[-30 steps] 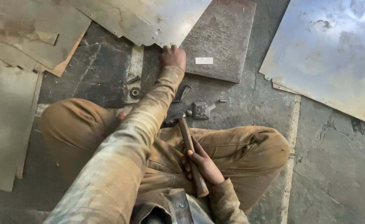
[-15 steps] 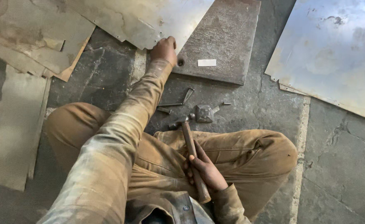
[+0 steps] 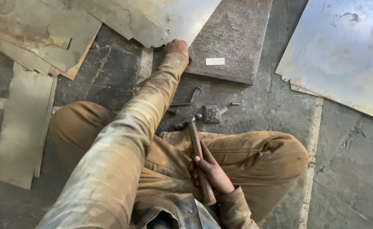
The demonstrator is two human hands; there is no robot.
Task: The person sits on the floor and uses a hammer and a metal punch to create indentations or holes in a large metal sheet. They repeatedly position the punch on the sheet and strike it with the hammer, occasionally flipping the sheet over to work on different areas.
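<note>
Our left hand (image 3: 176,46) pinches — we think — the thin, springy metal sheet's (image 3: 161,19) sharp-looking corner; right hand (image 3: 210,171) wraps the hammer (image 3: 197,154) handle.

Stone floor (image 3: 347,169) with metal sheets (image 3: 343,55)

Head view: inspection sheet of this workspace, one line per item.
Surface: dark stone floor, cracked, with pale seams.
Job's things: metal sheet at top; hammer with wooden handle across the lap.
Clutter: dark slab with a white tag; small metal block, bent rod and small bits nearby; scrap sheets at left; large sheet at right.
Grips: left hand on the metal sheet's edge; right hand closed on the hammer handle.
Cables: nothing seen.
Surroundings: person seated cross-legged in brown trousers; no one else seen.
</note>
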